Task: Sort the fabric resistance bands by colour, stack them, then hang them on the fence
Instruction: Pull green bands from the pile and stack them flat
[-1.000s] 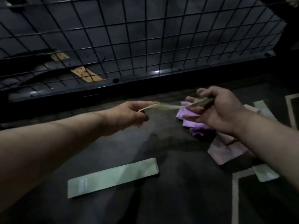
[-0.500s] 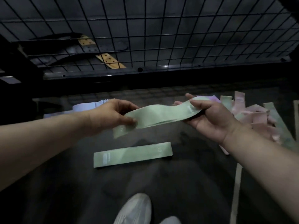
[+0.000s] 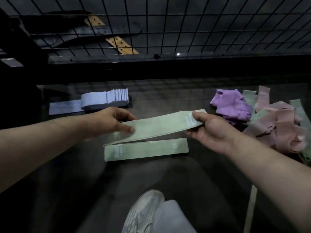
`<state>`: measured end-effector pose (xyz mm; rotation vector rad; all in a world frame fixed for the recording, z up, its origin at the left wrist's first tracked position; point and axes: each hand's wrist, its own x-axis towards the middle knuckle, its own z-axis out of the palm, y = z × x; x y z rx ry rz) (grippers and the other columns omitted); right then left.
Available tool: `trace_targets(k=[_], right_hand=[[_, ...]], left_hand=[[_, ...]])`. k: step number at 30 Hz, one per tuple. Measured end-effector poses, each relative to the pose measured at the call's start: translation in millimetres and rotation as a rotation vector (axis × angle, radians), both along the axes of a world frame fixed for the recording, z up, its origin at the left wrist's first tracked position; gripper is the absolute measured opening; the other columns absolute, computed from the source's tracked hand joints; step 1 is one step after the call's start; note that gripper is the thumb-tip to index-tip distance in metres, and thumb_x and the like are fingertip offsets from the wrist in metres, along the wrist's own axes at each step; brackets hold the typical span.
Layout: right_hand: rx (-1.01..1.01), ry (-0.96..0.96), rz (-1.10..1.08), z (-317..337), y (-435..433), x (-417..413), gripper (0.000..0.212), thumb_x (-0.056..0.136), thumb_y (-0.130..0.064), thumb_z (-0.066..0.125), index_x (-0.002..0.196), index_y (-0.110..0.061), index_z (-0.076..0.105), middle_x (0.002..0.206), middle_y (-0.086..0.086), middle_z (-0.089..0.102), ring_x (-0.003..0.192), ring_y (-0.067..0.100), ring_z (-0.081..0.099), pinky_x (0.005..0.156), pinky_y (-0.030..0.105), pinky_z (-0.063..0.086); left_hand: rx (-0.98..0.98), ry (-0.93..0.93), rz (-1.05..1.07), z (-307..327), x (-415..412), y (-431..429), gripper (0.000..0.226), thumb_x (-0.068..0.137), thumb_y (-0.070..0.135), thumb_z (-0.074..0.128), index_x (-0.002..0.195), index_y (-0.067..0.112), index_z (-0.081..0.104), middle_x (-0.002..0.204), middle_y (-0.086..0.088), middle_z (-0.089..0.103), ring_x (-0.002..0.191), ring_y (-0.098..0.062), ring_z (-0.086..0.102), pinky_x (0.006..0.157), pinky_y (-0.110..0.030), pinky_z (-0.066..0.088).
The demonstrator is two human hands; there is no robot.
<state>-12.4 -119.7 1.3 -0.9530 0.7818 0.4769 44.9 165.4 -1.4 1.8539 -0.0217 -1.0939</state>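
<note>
A pale green band (image 3: 158,127) stretches flat between my hands, low over the dark floor. My left hand (image 3: 107,122) pinches its left end, thumb on top. My right hand (image 3: 208,130) grips its right end near the white label. Directly beneath lies another green band (image 3: 146,149), flat on the floor, marked 30. A stack of light blue bands (image 3: 104,101) sits at the back left. An unsorted heap at the right holds purple bands (image 3: 233,105), pink bands (image 3: 279,126) and more green ones. The black wire fence (image 3: 168,31) stands behind.
My shoe (image 3: 144,212) and trouser leg are at the bottom centre. A pale floor line (image 3: 251,206) runs at the lower right. Behind the fence lie dark metal bars and a tan perforated strip (image 3: 121,45). A dark raised sill (image 3: 151,69) separates fence and floor.
The view tilted down and the held green band dropped lower, flattened out, and now hovers just above the green band on the floor. Both hands keep their hold.
</note>
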Motion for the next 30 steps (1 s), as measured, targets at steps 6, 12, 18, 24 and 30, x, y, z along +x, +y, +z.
trace_targets(k=[6, 12, 18, 24, 30], right_hand=[[-0.293, 0.029, 0.116, -25.2, 2.7, -12.6, 0.006, 0.096, -0.013, 0.062, 0.094, -0.010, 0.066, 0.091, 0.008, 0.070, 0.079, 0.022, 0.070, 0.066, 0.034, 0.061], [-0.502, 0.018, 0.183, -37.9, 7.2, -20.7, 0.006, 0.092, -0.011, 0.068, 0.097, -0.009, 0.067, 0.097, 0.008, 0.066, 0.081, 0.017, 0.065, 0.056, 0.024, 0.059], [-0.679, -0.011, 0.233, -41.5, 5.1, -24.7, 0.008, 0.092, -0.015, 0.068, 0.100, -0.013, 0.066, 0.083, -0.003, 0.065, 0.068, 0.007, 0.059, 0.044, 0.014, 0.047], [-0.287, 0.003, -0.123, -29.5, 11.2, -8.7, 0.006, 0.096, -0.009, 0.059, 0.102, -0.011, 0.059, 0.105, 0.013, 0.068, 0.081, 0.016, 0.066, 0.064, 0.023, 0.055], [-0.008, 0.328, 0.270, -2.7, 43.9, -21.4, 0.056, 0.087, -0.054, 0.056, 0.118, -0.007, 0.061, 0.123, 0.020, 0.064, 0.105, 0.033, 0.063, 0.077, 0.036, 0.046]], left_hand=[[0.161, 0.127, -0.021, -19.0, -10.6, 18.6, 0.014, 0.085, 0.024, 0.075, 0.092, 0.013, 0.072, 0.083, -0.002, 0.071, 0.072, -0.014, 0.062, 0.069, -0.028, 0.049], [0.206, 0.078, 0.055, -25.5, -16.9, 24.2, 0.011, 0.083, 0.017, 0.077, 0.093, 0.015, 0.073, 0.084, -0.001, 0.075, 0.074, -0.014, 0.067, 0.068, -0.027, 0.052], [0.229, 0.096, 0.110, -30.9, -21.3, 28.5, 0.010, 0.079, 0.013, 0.080, 0.086, 0.016, 0.074, 0.087, -0.007, 0.074, 0.076, -0.022, 0.068, 0.071, -0.033, 0.054], [-0.205, 0.360, 0.190, -4.1, -26.9, 0.3, 0.015, 0.078, 0.011, 0.070, 0.093, 0.012, 0.066, 0.082, -0.010, 0.067, 0.066, -0.019, 0.064, 0.057, -0.026, 0.053], [-0.272, 0.260, 0.261, -2.3, -35.6, -58.0, 0.017, 0.094, 0.009, 0.062, 0.110, 0.005, 0.058, 0.082, -0.008, 0.063, 0.069, -0.016, 0.060, 0.066, -0.031, 0.054]])
